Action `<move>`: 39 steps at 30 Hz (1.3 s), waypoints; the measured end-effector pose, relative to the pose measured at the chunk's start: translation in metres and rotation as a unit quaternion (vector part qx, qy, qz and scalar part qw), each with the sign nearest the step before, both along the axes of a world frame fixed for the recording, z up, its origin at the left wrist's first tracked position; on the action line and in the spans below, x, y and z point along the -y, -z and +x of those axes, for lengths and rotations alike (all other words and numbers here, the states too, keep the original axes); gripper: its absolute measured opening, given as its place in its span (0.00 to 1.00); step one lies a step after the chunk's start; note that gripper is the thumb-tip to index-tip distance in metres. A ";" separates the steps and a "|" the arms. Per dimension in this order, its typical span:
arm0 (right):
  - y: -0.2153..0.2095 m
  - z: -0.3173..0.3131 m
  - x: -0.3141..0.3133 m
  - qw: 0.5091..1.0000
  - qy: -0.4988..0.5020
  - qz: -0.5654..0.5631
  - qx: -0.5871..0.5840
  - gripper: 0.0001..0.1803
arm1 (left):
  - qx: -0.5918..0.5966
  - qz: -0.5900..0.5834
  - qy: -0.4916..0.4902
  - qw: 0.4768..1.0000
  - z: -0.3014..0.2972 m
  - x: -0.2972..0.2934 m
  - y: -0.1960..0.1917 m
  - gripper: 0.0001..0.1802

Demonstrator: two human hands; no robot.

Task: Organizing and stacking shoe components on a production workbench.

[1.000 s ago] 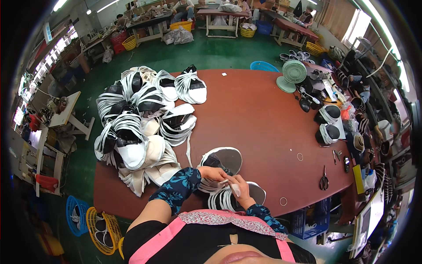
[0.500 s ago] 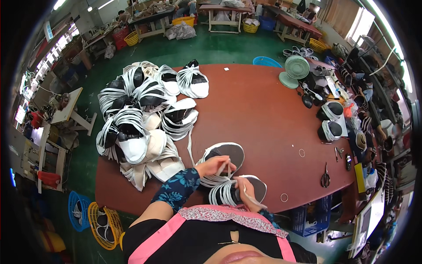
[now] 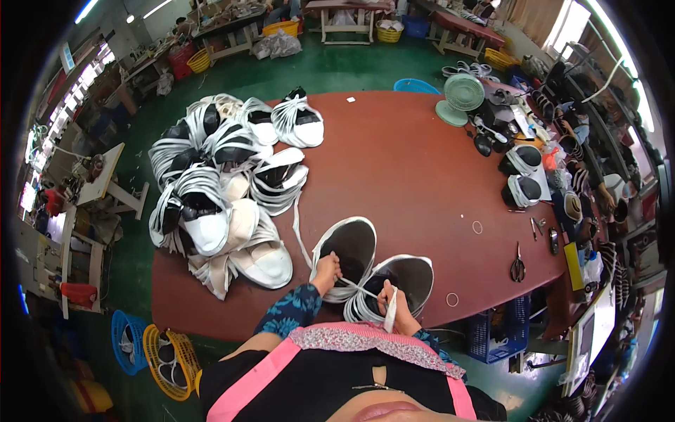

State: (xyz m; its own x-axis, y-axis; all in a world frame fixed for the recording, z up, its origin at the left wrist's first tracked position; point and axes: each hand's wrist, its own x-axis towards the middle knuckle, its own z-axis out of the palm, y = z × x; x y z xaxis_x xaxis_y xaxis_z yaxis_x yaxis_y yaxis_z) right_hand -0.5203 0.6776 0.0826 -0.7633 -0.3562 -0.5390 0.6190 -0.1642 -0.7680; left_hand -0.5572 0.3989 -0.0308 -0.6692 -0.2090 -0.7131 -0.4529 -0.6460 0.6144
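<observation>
Two bundles of nested shoe uppers, grey inside with white edges, stand side by side at the table's near edge. The left bundle (image 3: 355, 243) and the right bundle (image 3: 415, 278) lean apart, with white bands along their near sides. Between them a thin white strip (image 3: 349, 283) is drawn taut. My left hand (image 3: 327, 274) is closed on one end of it, against the left bundle. My right hand (image 3: 399, 311) grips the other end in front of the right bundle, and a white tail hangs below its fingers.
A large pile of similar uppers (image 3: 204, 200) covers the table's left part. Scissors (image 3: 518, 264), small tools, a green fan (image 3: 463, 95) and two more bundles lie along the right side. A blue basket (image 3: 129, 343) and a yellow basket (image 3: 169, 366) stand on the floor at the left.
My hands have moved apart, pulling the white strip tight between them. The two bundles have tipped so that their grey insides show more. The view has shifted slightly.
</observation>
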 end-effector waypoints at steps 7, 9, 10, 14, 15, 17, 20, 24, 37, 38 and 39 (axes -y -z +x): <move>0.014 -0.040 0.015 0.941 -0.110 0.151 -0.282 0.14 | -0.305 -0.089 0.351 0.881 -0.009 -0.035 -0.148 0.17; 0.021 -0.042 0.027 0.881 -0.225 0.238 -0.341 0.11 | -0.314 -0.135 0.474 0.812 -0.014 -0.047 -0.174 0.22; 0.032 -0.041 0.031 0.881 -0.225 0.238 -0.342 0.11 | -0.310 -0.137 0.474 0.812 -0.014 -0.059 -0.177 0.22; 0.079 -0.042 0.023 0.876 -0.161 0.184 -0.416 0.11 | -0.334 -0.288 0.462 0.769 0.005 -0.049 -0.141 0.36; 0.051 -0.036 0.024 0.899 -0.149 0.177 -0.371 0.13 | -0.366 -0.435 0.429 0.702 0.013 -0.038 -0.130 0.41; 0.043 -0.033 0.019 0.929 -0.112 0.134 -0.327 0.19 | -0.274 -0.502 0.487 0.660 0.019 -0.023 -0.150 0.38; 0.040 -0.035 0.007 0.969 -0.088 0.114 -0.201 0.22 | -0.246 -0.551 0.486 0.633 0.024 0.000 -0.140 0.23; 0.028 -0.045 0.004 0.990 -0.112 -0.023 -0.079 0.16 | -0.291 -0.409 0.551 0.667 0.033 0.005 -0.198 0.22; 0.003 -0.052 0.036 0.689 -0.125 0.334 -0.631 0.10 | -0.219 -0.056 0.472 0.852 -0.028 -0.023 -0.067 0.16; 0.003 -0.050 0.036 0.698 -0.111 0.336 -0.622 0.10 | -0.205 -0.038 0.474 0.855 -0.029 -0.020 -0.063 0.16; 0.002 -0.049 0.036 0.707 -0.097 0.338 -0.614 0.11 | -0.206 -0.037 0.477 0.854 -0.033 -0.017 -0.060 0.16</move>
State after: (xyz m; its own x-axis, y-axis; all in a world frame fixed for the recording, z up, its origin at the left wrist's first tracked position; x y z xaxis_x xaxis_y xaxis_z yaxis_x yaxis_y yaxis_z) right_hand -0.5696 0.6413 0.0808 -0.7760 -0.4962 0.3893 -0.6210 0.4931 -0.6092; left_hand -0.5899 0.4163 0.0290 -0.7513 0.5367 -0.3840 -0.4862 -0.0567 0.8720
